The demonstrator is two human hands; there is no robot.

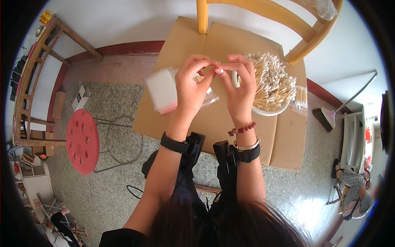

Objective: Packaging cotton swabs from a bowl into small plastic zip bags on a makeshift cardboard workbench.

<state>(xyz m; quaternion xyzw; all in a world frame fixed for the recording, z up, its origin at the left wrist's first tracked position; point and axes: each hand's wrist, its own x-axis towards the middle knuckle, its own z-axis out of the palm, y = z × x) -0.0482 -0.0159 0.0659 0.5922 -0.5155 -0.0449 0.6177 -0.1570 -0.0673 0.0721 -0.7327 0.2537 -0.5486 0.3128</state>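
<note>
My left hand (190, 84) and my right hand (242, 84) are raised over the cardboard, their fingertips meeting in a pinch. Whatever the fingertips hold is too small or too see-through to make out. Just right of my right hand, a white bowl (271, 112) is heaped with loose cotton swabs (273, 84). To the left lies a stack of clear plastic bags (161, 89) with pink lower edges. More swabs and clear plastic show partly behind my left hand. A small bundle of swabs (301, 98) lies beyond the bowl's right side.
Flattened cardboard (230, 123) covers the work surface, with a yellow wooden chair back (263, 12) behind it. A red round stool (83, 141) stands at left. A broom (327, 117) leans at right, and a seated person (354, 189) is farther off.
</note>
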